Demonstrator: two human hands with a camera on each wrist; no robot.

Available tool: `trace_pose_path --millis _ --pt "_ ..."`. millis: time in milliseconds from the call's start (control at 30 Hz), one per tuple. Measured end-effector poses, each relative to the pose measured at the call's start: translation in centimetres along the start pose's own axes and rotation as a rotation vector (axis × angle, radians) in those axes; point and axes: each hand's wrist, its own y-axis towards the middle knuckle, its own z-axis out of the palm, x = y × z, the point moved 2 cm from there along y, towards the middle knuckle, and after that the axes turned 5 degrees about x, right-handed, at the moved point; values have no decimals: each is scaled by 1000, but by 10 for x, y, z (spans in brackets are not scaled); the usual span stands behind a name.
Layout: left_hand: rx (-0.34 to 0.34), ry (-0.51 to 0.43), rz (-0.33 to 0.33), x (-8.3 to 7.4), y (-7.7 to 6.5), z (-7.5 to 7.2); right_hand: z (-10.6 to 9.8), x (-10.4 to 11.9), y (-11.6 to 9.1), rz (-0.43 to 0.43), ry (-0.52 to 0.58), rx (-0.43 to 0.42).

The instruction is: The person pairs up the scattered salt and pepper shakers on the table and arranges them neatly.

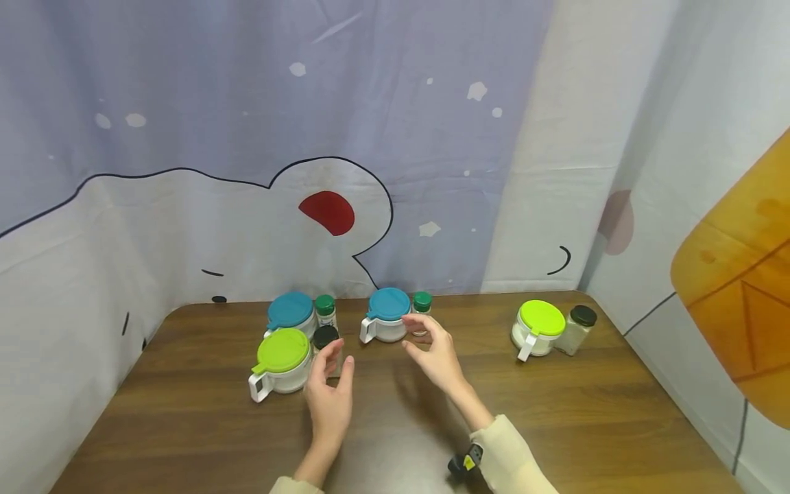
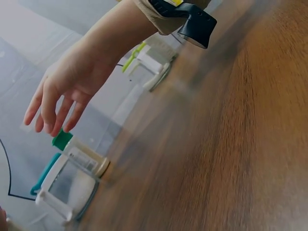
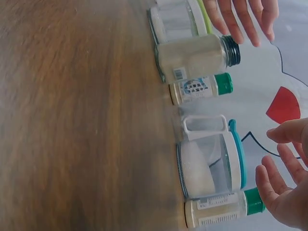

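Note:
My left hand [image 1: 329,405] hovers with fingers spread just in front of a black-lidded shaker jar [image 1: 326,335], holding nothing. Beside that jar is a lime-lidded seasoning jar [image 1: 284,351] with a white handle. My right hand [image 1: 439,360] is raised, fingers loosely bent and apart, near a green-capped spice bottle [image 1: 422,302] and a blue-lidded seasoning jar [image 1: 389,305]. In the left wrist view, the right hand's fingertips hang close above the green cap [image 2: 61,139]; contact is unclear. White granules [image 3: 196,171] show inside the blue-lidded jar in the right wrist view.
Behind the left group stand another blue-lidded jar [image 1: 291,310] and green-capped bottle [image 1: 325,307]. At the right are a lime-lidded jar [image 1: 542,319] and a black-lidded jar [image 1: 580,322]. A printed curtain [image 1: 432,171] hangs behind the wooden table [image 1: 204,439].

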Motion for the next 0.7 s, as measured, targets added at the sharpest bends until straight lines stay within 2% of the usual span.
trace_pose_path --millis 167,433,700 --pt "38 31 -4 2 2 10 -6 -5 1 15 4 -12" --pt "142 -1 -74 1 7 23 -16 -10 0 49 -2 -16" --pt "192 25 -51 1 9 32 -27 -14 -2 42 -42 -24"
